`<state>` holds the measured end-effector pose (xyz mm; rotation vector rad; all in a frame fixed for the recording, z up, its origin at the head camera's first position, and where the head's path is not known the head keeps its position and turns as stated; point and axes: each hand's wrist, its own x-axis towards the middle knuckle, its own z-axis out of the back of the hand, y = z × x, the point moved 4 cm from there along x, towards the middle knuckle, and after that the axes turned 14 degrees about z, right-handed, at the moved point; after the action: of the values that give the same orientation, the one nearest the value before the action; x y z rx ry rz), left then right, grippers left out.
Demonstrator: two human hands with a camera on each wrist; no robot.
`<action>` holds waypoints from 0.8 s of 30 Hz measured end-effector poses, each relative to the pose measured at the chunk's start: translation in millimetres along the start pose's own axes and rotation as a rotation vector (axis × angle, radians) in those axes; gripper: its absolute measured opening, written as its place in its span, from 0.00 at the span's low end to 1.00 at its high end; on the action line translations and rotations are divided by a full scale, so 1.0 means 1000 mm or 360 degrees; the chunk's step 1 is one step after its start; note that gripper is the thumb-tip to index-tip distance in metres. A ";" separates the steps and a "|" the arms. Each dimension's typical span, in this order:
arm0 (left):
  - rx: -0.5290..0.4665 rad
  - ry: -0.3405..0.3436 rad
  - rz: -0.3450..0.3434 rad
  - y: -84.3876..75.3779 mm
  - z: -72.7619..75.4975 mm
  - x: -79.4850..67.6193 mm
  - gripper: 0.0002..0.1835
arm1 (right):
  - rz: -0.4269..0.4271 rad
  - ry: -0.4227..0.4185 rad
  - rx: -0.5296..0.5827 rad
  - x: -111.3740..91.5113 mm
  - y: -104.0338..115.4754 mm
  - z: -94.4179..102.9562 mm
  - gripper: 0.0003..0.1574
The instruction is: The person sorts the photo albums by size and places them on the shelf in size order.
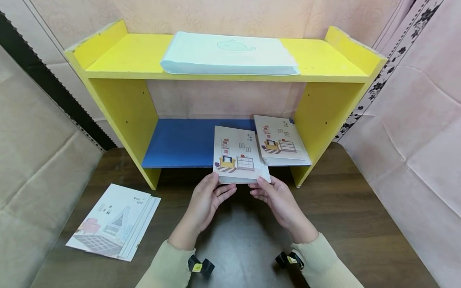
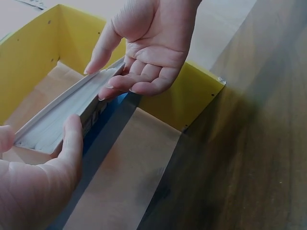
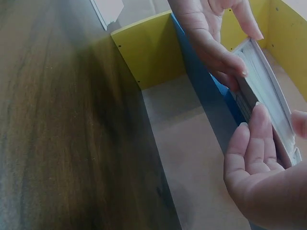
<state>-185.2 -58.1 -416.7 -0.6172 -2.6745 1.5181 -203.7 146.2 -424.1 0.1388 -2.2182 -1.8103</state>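
A thick book (image 1: 235, 154) with a room drawing on its cover lies between both hands at the front of the blue shelf (image 1: 183, 140). My left hand (image 1: 206, 200) grips its near left corner, thumb on top and fingers beneath. At the near right corner my right hand (image 1: 279, 204) pinches it the same way. In the left wrist view the book's page edges (image 2: 62, 112) face the camera. Just to the right, a second book (image 1: 282, 140) with a matching cover lies on the shelf against the yellow side wall, close beside the held one.
The yellow shelf unit (image 1: 124, 120) stands on a dark wooden table (image 1: 360, 224). On its top board rests a pale blue packet (image 1: 230, 56) with a whale drawing. Several thin booklets (image 1: 111, 224) lie overlapped on the table at left. Cloth hangs on both sides.
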 end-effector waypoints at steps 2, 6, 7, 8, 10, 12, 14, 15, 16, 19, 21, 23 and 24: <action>-0.0044 0.0013 0.0026 -0.002 0.002 0.005 0.31 | 0.0009 -0.0034 0.0008 0.004 -0.002 0.000 0.32; -0.0105 0.0047 0.0050 -0.005 0.004 0.014 0.32 | 0.0036 -0.0095 0.0019 0.013 -0.005 0.000 0.30; -0.0108 0.0048 0.0053 -0.006 0.005 0.016 0.32 | 0.0038 -0.0113 0.0019 0.015 -0.005 0.000 0.29; -0.0105 0.0044 0.0056 -0.007 0.006 0.018 0.33 | 0.0042 -0.0129 0.0015 0.018 -0.006 0.000 0.29; -0.0077 0.0025 0.0060 -0.008 0.007 0.022 0.33 | 0.0044 -0.0157 -0.0005 0.022 -0.007 0.001 0.29; -0.0057 -0.0015 0.0078 -0.010 0.008 0.025 0.33 | 0.0045 -0.0186 -0.0028 0.026 -0.008 0.002 0.29; -0.0017 -0.0065 0.0097 -0.011 0.008 0.027 0.33 | 0.0047 -0.0218 -0.0057 0.029 -0.008 0.002 0.30; 0.0010 -0.0092 0.0109 -0.011 0.009 0.028 0.33 | 0.0043 -0.0234 -0.0075 0.031 -0.008 0.002 0.30; 0.0041 -0.0121 0.0124 -0.012 0.009 0.029 0.33 | 0.0036 -0.0253 -0.0095 0.032 -0.008 0.002 0.30; 0.0141 -0.0201 0.0174 -0.015 0.009 0.031 0.33 | 0.0004 -0.0319 -0.0159 0.035 -0.007 0.003 0.30; 0.0216 -0.0248 0.0203 -0.017 0.010 0.032 0.34 | -0.0024 -0.0354 -0.0202 0.037 -0.006 0.003 0.29; 0.0275 -0.0293 0.0229 -0.019 0.011 0.033 0.37 | -0.0049 -0.0385 -0.0241 0.039 -0.006 0.003 0.30; 0.0309 -0.0313 0.0239 -0.020 0.012 0.033 0.38 | -0.0058 -0.0399 -0.0258 0.040 -0.006 0.003 0.30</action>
<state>-224.8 -65.5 -412.8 -0.7056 -2.6195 1.9454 -243.2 137.9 -424.2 -0.0855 -2.2278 -2.1207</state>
